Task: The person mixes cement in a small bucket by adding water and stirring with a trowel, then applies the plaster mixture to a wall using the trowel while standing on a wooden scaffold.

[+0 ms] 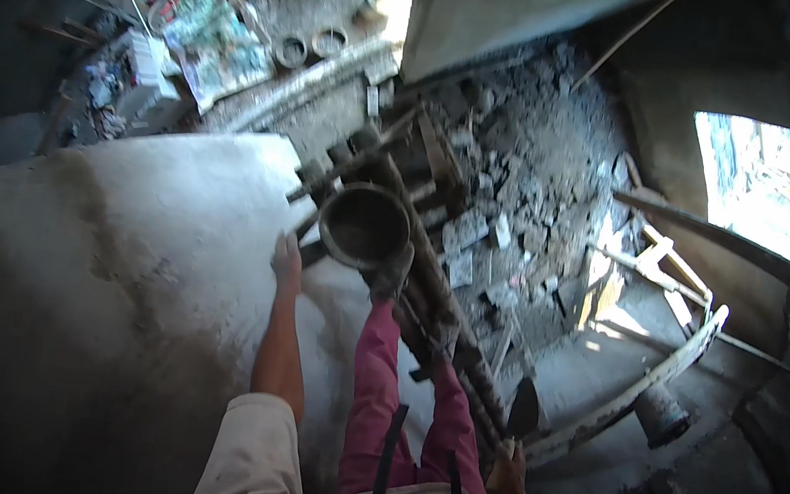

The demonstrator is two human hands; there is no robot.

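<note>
My left hand [286, 264] rests on or close against the pale plastered wall [208, 211], its fingers stretched out and holding nothing. Low on the right, my right hand [508, 467] is closed around the handle of a trowel [524, 410]. Its dark, pointed blade faces away from me. Between my hands, a round, dark bucket [364, 228] stands on the wooden scaffold beyond my feet. Its inside is dark, and I cannot tell what it contains. My feet are on the narrow scaffold, next to a long wooden pole [447, 310].
Far below lie broken bricks and rubble [535, 186]. A curved pale beam [671, 367] and loose timber [662, 254] are on the right, near a bright window opening [772, 189]. At the far left are heaped sacks [212, 39] and two round pans [291, 52].
</note>
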